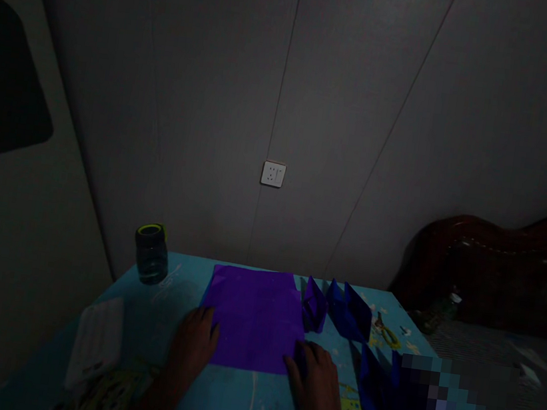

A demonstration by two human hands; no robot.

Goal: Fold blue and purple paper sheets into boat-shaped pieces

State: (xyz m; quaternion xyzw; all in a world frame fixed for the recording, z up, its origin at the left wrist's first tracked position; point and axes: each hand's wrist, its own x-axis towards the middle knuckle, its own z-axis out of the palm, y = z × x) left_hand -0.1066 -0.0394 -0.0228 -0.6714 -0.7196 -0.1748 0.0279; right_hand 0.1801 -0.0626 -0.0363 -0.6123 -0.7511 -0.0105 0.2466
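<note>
A square sheet of purple paper (pixel 253 317) lies flat on the table, and a thin blue strip shows along its left edge. My left hand (pixel 194 336) rests at the sheet's left side, fingers on its edge and thumb apart. On the opposite side, my right hand (pixel 316 372) lies at the lower right corner with its thumb and fingers spread. Neither hand grips anything. Just right of the sheet stand a folded purple paper piece (pixel 314 308) and folded blue paper pieces (pixel 349 312). More dark blue folded paper (pixel 375 386) is nearer, partly hidden by a pixelated patch.
The table has a light blue patterned cover (pixel 222 403). A dark clear bottle (pixel 152 256) stands at the back left, with a white flat object (pixel 98 340) nearer. Scissors (pixel 386 331) lie at the right. Behind is a wall with a socket (pixel 273 174).
</note>
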